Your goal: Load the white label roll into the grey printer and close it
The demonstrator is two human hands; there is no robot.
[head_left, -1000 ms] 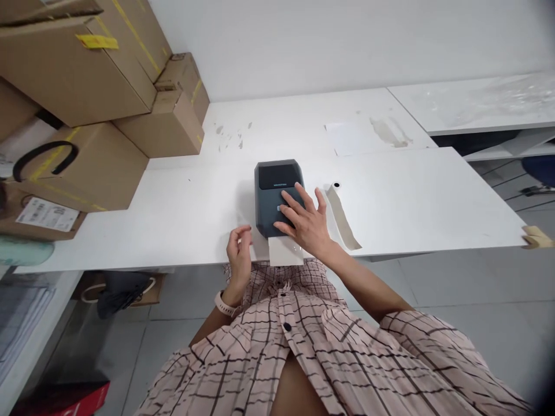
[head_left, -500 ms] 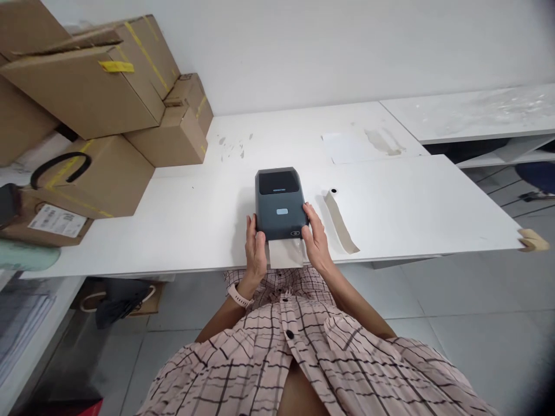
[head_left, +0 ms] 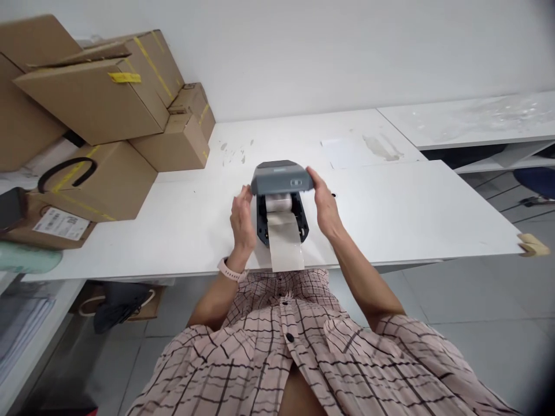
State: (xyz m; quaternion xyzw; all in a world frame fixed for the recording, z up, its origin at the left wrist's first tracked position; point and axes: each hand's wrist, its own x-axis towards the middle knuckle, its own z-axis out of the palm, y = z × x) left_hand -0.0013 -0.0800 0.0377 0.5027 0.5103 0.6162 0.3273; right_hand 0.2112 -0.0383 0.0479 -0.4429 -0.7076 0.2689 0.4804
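Note:
A dark grey label printer (head_left: 261, 224) sits near the front edge of the white table with its lid (head_left: 281, 180) raised. My left hand (head_left: 243, 222) has its fingers at the lid's left edge, and my right hand (head_left: 326, 208) grips the right edge. Inside the body lies a white paper roll (head_left: 278, 202). From it a label strip (head_left: 286, 248) runs out over the front of the printer to the table edge. My right hand and arm cover most of the loose paper strip on the right; only its dark roll end shows.
Cardboard boxes (head_left: 93, 101) with yellow tape are stacked on the left, a black curved band (head_left: 65, 164) on one. A white sheet (head_left: 340, 153) lies at the back of the table (head_left: 182, 231). Brown padding (head_left: 533, 244) covers the right corner.
The printer's lid has swung up and back from closed, showing the roll inside. Both my hands have moved up with it.

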